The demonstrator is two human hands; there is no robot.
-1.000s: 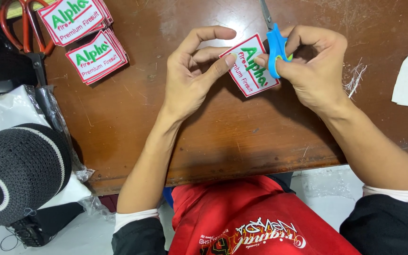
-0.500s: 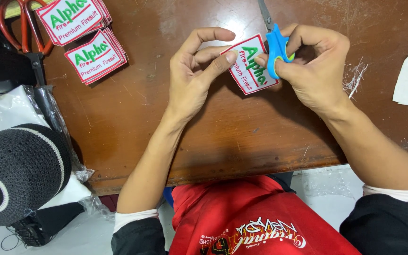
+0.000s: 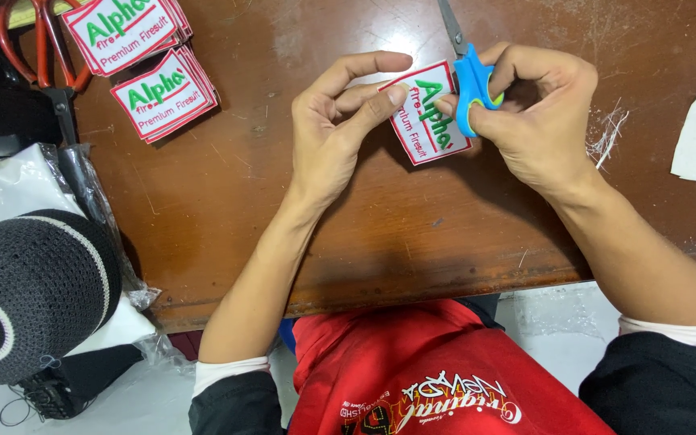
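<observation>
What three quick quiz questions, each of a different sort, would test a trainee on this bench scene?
1. True or false: the right hand holds blue-handled scissors.
2. Which thing do the left hand fingers pinch? A) the white patch with a red border B) the red-handled scissors C) the black knit cap
3. Fill in: two stacks of patches lie at the wooden table's far ____ corner.

Key
1. True.
2. A.
3. Left.
</observation>
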